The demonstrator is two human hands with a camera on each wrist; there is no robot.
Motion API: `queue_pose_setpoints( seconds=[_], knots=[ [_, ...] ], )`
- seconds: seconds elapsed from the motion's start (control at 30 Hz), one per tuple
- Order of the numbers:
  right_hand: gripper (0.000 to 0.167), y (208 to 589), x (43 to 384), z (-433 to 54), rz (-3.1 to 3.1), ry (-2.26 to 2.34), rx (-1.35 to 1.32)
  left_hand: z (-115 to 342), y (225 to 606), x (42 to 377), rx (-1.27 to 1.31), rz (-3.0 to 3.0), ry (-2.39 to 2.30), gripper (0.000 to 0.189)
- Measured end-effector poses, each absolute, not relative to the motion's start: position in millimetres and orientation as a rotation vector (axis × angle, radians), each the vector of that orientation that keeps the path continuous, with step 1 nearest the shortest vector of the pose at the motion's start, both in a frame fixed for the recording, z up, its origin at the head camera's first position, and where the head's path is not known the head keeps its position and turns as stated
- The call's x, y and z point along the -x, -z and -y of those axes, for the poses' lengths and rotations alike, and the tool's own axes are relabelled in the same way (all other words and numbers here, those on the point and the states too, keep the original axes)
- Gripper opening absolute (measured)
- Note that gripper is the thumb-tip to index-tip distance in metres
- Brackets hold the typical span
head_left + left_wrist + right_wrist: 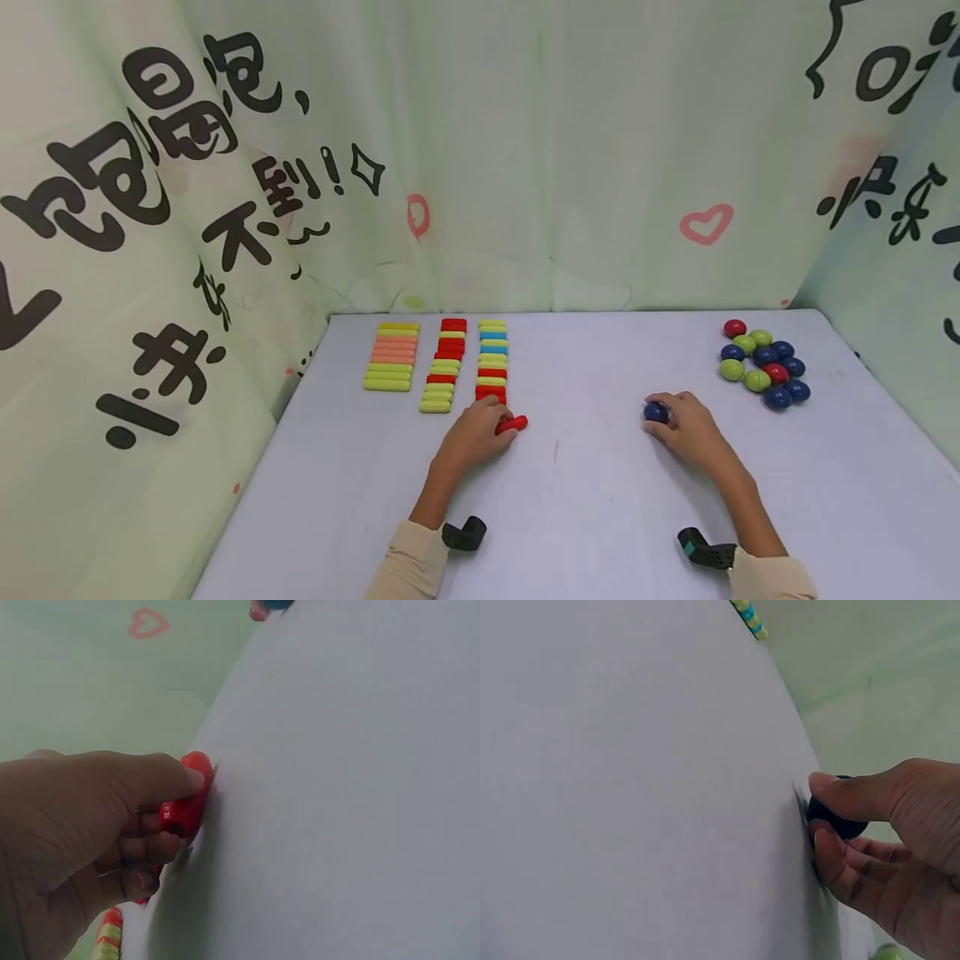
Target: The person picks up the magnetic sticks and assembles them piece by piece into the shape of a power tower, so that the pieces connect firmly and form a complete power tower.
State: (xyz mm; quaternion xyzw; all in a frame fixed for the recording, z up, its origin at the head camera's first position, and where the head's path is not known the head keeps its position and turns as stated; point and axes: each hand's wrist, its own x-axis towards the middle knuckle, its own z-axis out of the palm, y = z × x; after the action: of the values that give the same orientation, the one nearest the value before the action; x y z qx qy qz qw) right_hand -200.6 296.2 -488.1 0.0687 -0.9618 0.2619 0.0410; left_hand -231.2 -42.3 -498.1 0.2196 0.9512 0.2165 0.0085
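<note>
My left hand [474,429] pinches a short red rod [513,424] between thumb and fingers, just in front of the near end of a column of coloured rods [492,361]. In the left wrist view, the red rod [196,791] shows a dark hole in its end. Further right, my right hand [696,432] grips a dark blue ball [656,412] between thumb and fingertips, close over the table. Fingers partly cover the dark ball [849,826] in the right wrist view.
Two more rod columns, one yellow and salmon [392,357] and one red and yellow [444,367], lie at the back left. Several egg-like balls in blue, green and red [776,373] cluster at the back right. Printed curtains [585,167] border the white table [577,517].
</note>
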Motion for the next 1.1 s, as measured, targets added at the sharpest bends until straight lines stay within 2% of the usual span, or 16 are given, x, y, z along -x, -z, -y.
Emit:
queue_pose_setpoints(
  seconds=[0.27,0.53,0.9,1.1],
  knots=[
    [0.038,496,207,-238,2.903,-1.214,-0.492,25,504,225,-0.712,-2.794,-0.939,0.023],
    [0.042,498,209,-214,2.829,-1.518,-0.706,16,506,225,-0.774,-2.760,-0.982,0.023],
    [0.039,502,211,-213,2.780,-1.631,-0.704,18,505,225,-0.781,-2.730,-1.048,0.022],
    [0.040,503,211,-216,2.815,-1.656,-0.632,26,501,228,-0.487,-2.953,-1.056,0.018]
  ],
)
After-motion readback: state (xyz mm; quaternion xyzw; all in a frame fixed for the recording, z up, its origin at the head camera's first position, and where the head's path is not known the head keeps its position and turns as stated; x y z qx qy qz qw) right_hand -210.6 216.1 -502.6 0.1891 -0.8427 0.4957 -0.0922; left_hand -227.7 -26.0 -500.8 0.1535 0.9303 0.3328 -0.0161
